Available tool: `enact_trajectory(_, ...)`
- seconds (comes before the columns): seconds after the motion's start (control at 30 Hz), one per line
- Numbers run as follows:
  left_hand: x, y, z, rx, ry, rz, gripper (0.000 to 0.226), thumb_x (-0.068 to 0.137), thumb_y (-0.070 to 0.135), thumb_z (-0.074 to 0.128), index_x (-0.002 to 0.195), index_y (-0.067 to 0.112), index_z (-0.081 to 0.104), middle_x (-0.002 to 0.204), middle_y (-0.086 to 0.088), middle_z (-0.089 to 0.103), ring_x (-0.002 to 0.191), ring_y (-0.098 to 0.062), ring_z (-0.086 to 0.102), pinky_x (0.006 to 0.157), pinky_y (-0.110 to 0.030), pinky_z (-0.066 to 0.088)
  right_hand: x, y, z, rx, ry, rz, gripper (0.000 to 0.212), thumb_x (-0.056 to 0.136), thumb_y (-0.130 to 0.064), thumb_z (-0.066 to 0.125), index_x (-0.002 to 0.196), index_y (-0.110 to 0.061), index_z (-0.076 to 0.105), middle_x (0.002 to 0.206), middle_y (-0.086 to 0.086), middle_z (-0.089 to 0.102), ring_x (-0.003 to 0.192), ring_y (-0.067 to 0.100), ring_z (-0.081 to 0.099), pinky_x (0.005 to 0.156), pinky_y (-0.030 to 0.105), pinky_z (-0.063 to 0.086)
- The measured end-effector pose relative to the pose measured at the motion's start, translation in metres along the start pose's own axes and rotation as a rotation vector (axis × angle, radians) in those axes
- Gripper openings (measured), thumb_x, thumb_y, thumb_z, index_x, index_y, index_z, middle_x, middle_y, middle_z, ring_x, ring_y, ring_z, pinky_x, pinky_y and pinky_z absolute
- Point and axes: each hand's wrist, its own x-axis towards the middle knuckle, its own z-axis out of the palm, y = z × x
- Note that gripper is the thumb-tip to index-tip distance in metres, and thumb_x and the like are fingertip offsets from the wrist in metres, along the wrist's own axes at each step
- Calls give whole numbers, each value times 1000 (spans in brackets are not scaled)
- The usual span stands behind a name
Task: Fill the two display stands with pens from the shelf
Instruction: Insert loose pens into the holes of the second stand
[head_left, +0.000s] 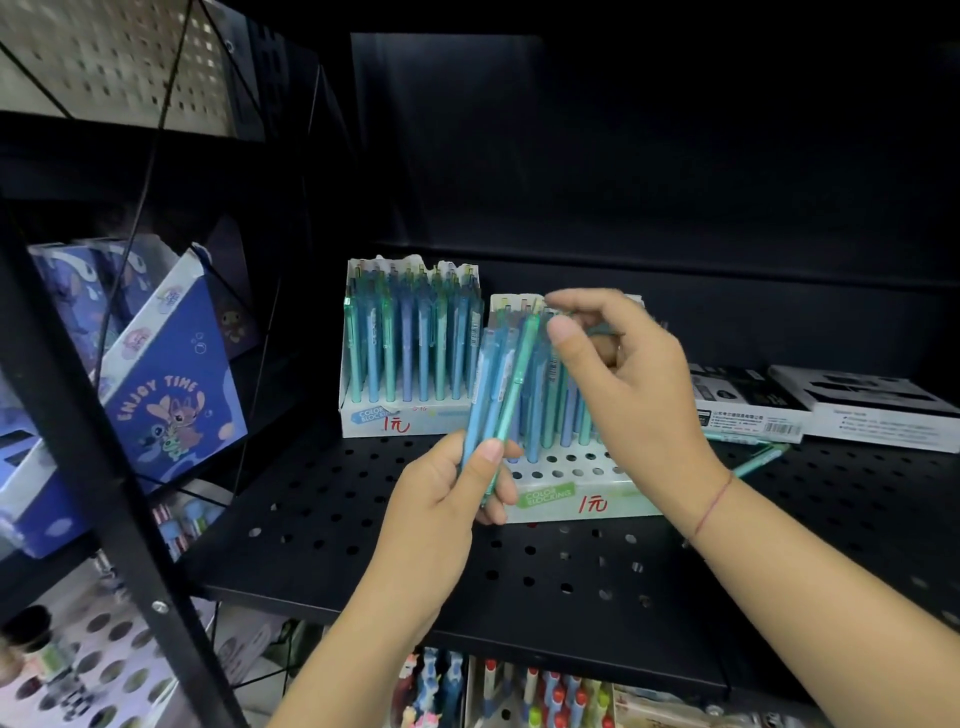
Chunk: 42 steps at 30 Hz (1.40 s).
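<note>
Several pens (487, 387) gripped in your left hand (441, 512).
Your right hand (636, 387) pinches one green pen (521, 364), display stand (558, 498) just behind.

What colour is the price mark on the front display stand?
Red. Price mark on front display stand, head view.

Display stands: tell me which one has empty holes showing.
The nearer stand, on the right: its front rows show bare holes. The farther stand, to the left, looks full of pens.
</note>
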Motion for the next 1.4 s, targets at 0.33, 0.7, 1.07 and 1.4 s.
enact_trajectory(0.33,0,-1,1,-28,4,-9,25,97,27,46,93,17,69,72,-2,69,65,-11,61,63,-19,49,6,-5,-10,403,-126,197,14,94,-6,55,104,-11,63,75,5,67,57,11,57,54,22,50)
enact_trajectory(0.7,1,-3,0,-37,88,-9,25,98,26,46,90,20,69,70,0,68,65,-11,61,63,-20,48,6,9,-21,-25,2,20,27,93,-16,59,114,-31,49,75,6,64,63,15,63,65,37,56)
enact_trajectory(1.07,1,-4,0,-41,54,-12,25,98,25,46,92,18,69,70,0,68,66,-11,60,64,-19,48,2,15,-12,-145,-116,15,21,90,-20,64,105,-30,53,78,-3,61,66,15,63,67,40,55)
enact_trajectory(1.4,-1,0,1,13,-60,6,25,97,27,46,94,18,70,71,0,69,66,-10,62,66,-17,47,-3,-2,-12,90,-125,15,18,88,-19,67,106,-23,66,85,-5,65,68,13,59,62,25,50)
